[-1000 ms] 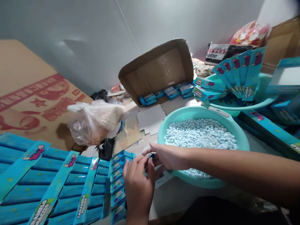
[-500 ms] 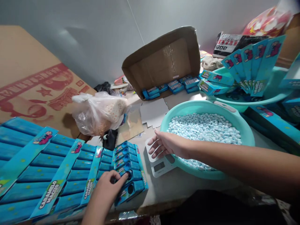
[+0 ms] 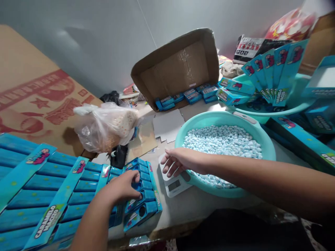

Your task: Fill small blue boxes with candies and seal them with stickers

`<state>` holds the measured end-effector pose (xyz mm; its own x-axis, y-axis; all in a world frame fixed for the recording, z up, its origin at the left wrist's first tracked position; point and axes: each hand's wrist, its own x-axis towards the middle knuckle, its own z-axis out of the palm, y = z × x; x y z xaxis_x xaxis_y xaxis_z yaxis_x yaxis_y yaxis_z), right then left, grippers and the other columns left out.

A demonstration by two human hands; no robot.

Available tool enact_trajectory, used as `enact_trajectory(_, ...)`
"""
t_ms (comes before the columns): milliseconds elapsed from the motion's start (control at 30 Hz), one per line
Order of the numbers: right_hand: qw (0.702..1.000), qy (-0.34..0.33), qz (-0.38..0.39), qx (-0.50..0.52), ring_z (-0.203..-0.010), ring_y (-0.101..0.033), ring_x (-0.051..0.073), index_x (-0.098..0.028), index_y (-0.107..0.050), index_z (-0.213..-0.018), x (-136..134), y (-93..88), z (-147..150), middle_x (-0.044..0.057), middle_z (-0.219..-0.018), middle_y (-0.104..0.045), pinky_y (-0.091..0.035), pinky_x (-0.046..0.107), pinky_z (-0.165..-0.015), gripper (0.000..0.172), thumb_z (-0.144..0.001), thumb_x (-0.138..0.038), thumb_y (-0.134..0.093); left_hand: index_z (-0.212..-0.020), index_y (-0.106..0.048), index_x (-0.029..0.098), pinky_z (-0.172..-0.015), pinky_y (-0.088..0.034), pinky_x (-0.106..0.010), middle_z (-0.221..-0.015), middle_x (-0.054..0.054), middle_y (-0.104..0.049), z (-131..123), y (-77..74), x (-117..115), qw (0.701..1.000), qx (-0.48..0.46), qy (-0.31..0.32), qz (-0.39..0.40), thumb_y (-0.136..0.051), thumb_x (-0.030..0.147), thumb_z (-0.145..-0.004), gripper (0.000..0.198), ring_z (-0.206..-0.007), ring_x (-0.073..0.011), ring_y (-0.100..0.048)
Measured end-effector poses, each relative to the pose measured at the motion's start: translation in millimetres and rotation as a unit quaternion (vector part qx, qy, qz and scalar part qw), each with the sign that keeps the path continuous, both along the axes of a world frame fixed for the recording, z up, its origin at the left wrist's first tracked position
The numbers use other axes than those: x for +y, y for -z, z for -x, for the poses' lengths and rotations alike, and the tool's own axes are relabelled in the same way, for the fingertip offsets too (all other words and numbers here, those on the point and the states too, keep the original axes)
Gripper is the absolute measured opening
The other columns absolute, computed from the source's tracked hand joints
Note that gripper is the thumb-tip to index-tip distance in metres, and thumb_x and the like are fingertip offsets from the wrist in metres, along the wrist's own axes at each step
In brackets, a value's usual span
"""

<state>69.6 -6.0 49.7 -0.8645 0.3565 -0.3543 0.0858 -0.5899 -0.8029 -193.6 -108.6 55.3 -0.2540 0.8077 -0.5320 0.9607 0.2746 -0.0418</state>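
Left hand point(image 3: 128, 186) is nearer: fingers half spread, thumb at the box point(image 3: 155, 186), its row running near to far, nothing visibly gripped. Right hand point(image 3: 178, 161), loosely parted, seemingly empty, lies right.

The smooth pale grey counter point(image 3: 183, 212), brownish along its near edge, carries a round turquoise plastic basin point(image 3: 268, 150), whose rim overlaps a flat white digital scale point(image 3: 175, 190). Left of the scale stands a short row of small printed blue cardboard boxes point(image 3: 145, 211); farther back lie flat white card sheets point(image 3: 169, 125).
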Motion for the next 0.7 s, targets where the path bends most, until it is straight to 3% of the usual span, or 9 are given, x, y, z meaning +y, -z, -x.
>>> enact_trajectory(100,1.000,-0.004,-0.004,0.001,-0.058,-0.059,0.014,-0.015,-0.056,-0.087,0.1,0.4,-0.3,0.005,-0.075,-0.063,-0.046,0.027,-0.063,0.043,-0.105,-0.041,-0.028,-0.076,-0.047,0.023,-0.058,-0.030,-0.027,-0.075,0.005,-0.056,-1.1,-1.1,11.3,0.997,0.015,0.048,0.050,-0.076,0.039,-0.049,0.042,-0.073,-0.0189,-0.054)
enact_trajectory(267,1.000,-0.011,-0.026,0.006,-0.060,-0.060,0.014,-0.015,-0.057,-0.088,-3.4,0.2,-2.1,0.004,-0.075,-0.063,-0.045,0.025,-0.062,0.040,-0.105,-0.039,-0.031,-0.071,-0.047,0.023,-0.060,-0.027,-0.029,-0.072,0.004,-0.055,-10.7,-7.1,22.0,0.992,0.042,0.103,0.054,-0.081,0.042,-0.045,0.047,-0.071,-0.0209,-0.053)
enact_trajectory(433,0.999,-0.027,-0.040,0.010,-0.061,-0.059,0.013,-0.017,-0.057,-0.086,-3.7,2.9,-1.6,0.004,-0.075,-0.063,-0.045,0.024,-0.060,0.039,-0.105,-0.041,-0.033,-0.068,-0.054,0.023,-0.078,-0.036,-0.035,-0.078,0.001,-0.062,-43.5,-17.8,39.3,0.970,0.075,0.221,0.064,-0.083,0.034,-0.045,0.038,-0.080,-0.0243,-0.058)
enact_trajectory(533,0.997,-0.026,-0.074,0.000,-0.061,-0.058,0.013,-0.017,-0.056,-0.085,-1.4,3.5,-0.9,0.004,-0.075,-0.062,-0.045,0.024,-0.060,0.039,-0.104,-0.041,-0.033,-0.068,-0.057,0.023,-0.083,-0.037,-0.035,-0.082,0.001,-0.063,-46.4,-16.7,44.8,0.971,0.053,0.227,0.059,-0.082,0.025,-0.040,0.038,-0.084,-0.0249,-0.058)
enact_trajectory(600,0.987,-0.026,-0.155,-0.010,-0.064,-0.058,0.014,-0.017,-0.055,-0.084,-0.3,0.3,-3.6,0.004,-0.076,-0.062,-0.045,0.024,-0.060,0.037,-0.103,-0.040,-0.035,-0.069,-0.057,0.024,-0.078,-0.040,-0.034,-0.081,0.001,-0.063,-35.0,-10.5,38.0,0.979,0.033,0.198,0.046,-0.079,0.027,-0.041,0.036,-0.081,-0.0245,-0.058)
enact_trajectory(633,0.972,-0.023,-0.235,-0.016,-0.066,-0.058,0.015,-0.017,-0.056,-0.084,0.4,-2.7,-6.4,0.005,-0.078,-0.062,-0.045,0.025,-0.060,0.036,-0.102,-0.041,-0.037,-0.070,-0.056,0.024,-0.073,-0.041,-0.033,-0.080,0.000,-0.063,-26.5,-5.2,31.6,0.986,0.028,0.163,0.037,-0.076,0.028,-0.042,0.034,-0.077,-0.0240,-0.057)
enact_trajectory(667,0.941,-0.016,-0.337,-0.022,-0.069,-0.058,0.017,-0.018,-0.057,-0.084,1.6,-6.6,-10.5,0.005,-0.080,-0.063,-0.043,0.026,-0.060,0.034,-0.101,-0.043,-0.040,-0.071,-0.057,0.024,-0.070,-0.042,-0.032,-0.081,0.000,-0.064,-17.2,1.7,24.0,0.991,0.005,0.131,0.015,-0.073,0.027,-0.042,0.033,-0.077,-0.0237,-0.057)
enact_trajectory(700,0.892,-0.003,-0.450,-0.030,-0.072,-0.059,0.018,-0.018,-0.058,-0.085,3.7,-11.0,-15.9,0.005,-0.083,-0.064,-0.042,0.027,-0.061,0.033,-0.099,-0.045,-0.044,-0.070,-0.058,0.024,-0.070,-0.044,-0.031,-0.082,0.000,-0.065,-7.9,9.9,16.2,0.994,-0.030,0.105,-0.027,-0.070,0.024,-0.042,0.031,-0.079,-0.0237,-0.059)
